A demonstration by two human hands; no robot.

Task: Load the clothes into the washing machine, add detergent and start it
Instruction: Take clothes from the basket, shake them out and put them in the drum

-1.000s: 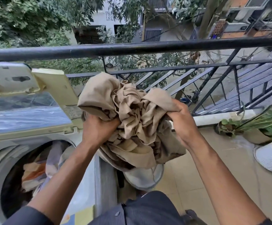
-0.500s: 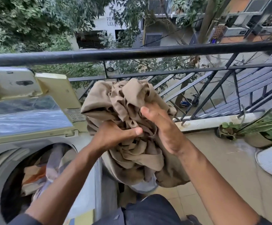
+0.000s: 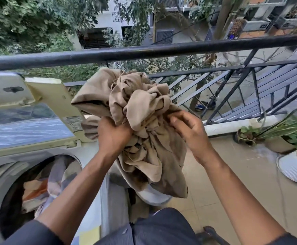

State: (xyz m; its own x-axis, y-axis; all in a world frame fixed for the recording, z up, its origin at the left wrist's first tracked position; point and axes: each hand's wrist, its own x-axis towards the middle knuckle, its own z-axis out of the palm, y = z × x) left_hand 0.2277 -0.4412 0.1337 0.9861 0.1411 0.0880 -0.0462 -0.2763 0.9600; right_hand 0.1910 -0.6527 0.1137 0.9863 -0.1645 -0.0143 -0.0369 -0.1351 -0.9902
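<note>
Fingers of the left hand (image 3: 113, 137) grip the bunched tan garment (image 3: 140, 124); the right hand (image 3: 188, 131) pinches its folds from the opposite side. Below and left of the fingers, the washing machine (image 3: 91, 156) drum already holds clothes (image 3: 38, 188). Loading appears partly complete; this garment, detergent and start remain.

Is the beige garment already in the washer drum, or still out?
Out. The beige garment hangs bunched between left hand and right hand, right of the drum opening holding other clothes.
</note>
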